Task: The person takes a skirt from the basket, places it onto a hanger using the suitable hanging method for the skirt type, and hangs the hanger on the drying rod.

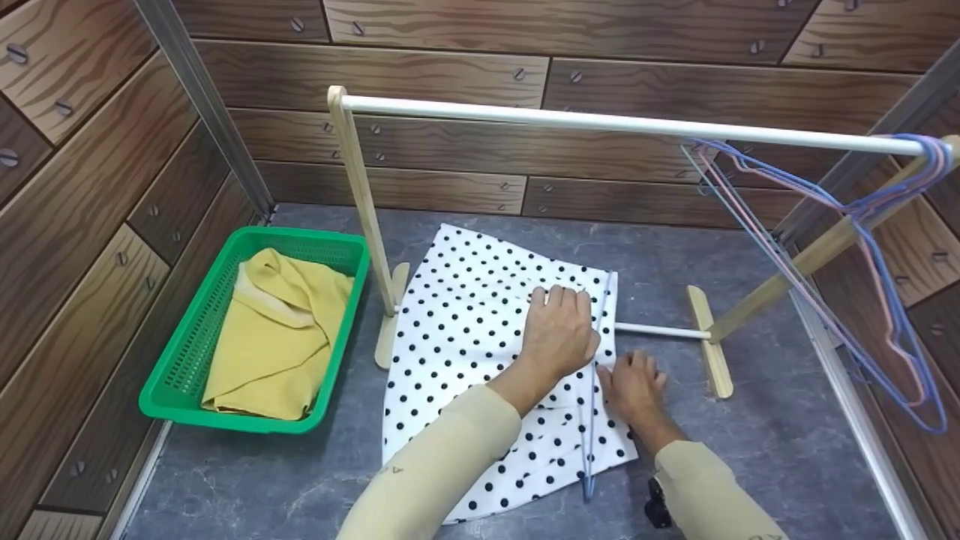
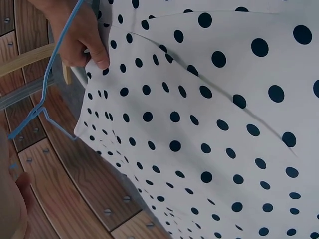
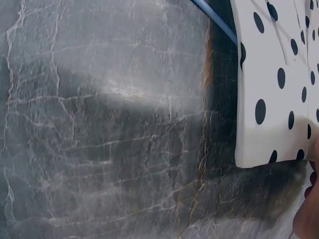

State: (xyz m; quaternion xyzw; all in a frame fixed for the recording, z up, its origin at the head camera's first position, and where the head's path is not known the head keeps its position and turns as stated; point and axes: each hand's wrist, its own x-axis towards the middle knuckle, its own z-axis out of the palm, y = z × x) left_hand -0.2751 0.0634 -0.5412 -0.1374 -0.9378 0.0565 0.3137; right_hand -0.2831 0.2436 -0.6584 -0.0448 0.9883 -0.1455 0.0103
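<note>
On the grey floor (image 1: 315, 484) by the rack (image 1: 637, 125), polka-dot cloth (image 1: 457, 352) lies spread; I see the left hand (image 1: 559, 330) gripping a blue hanger (image 2: 37, 110) by its hook end, while the right hand (image 1: 634, 386) pinches the cloth's edge, probably steadying it.

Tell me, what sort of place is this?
Probably a small practice booth for hanging clothes: wood-patterned panels wall it in, hangers hang from a garment rack, and a green basket holds yellow cloth.
</note>
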